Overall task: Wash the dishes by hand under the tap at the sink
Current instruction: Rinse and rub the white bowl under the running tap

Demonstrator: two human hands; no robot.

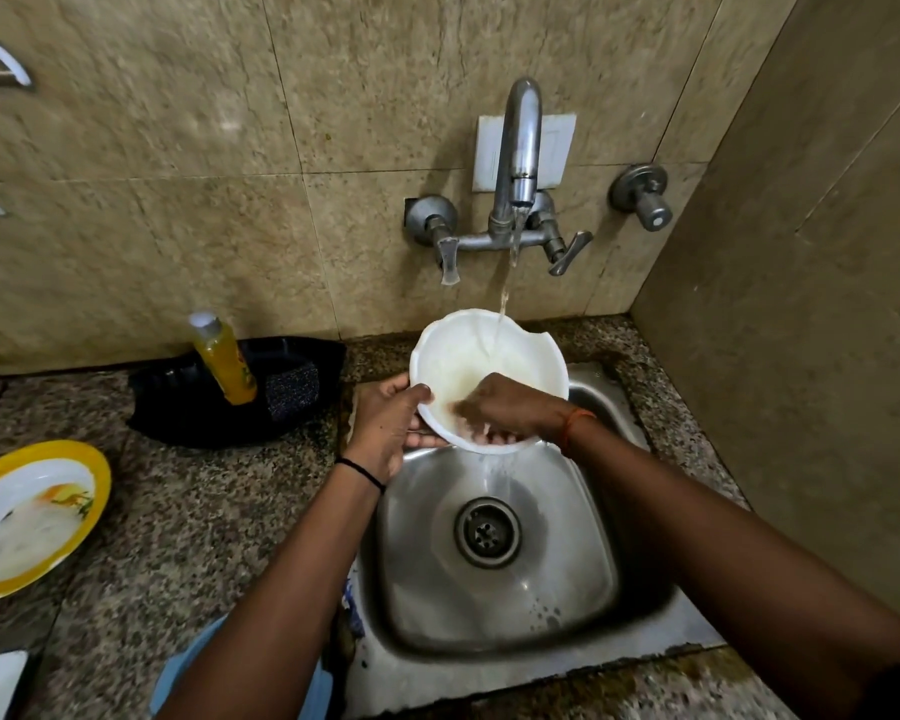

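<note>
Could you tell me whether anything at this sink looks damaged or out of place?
Yes: the white bowl under the running tap has a chipped, uneven far rim. The left hand grips its edge while the right hand rubs inside. Otherwise nothing stands out.

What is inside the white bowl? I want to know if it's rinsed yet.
Tap water runs into the white bowl, and the right hand rubs inside. The hand covers the lower inside, so residue there cannot be judged.

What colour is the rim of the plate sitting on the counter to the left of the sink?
Yellow; the plate has a white centre with an orange and green motif, seen in the head view.
</note>
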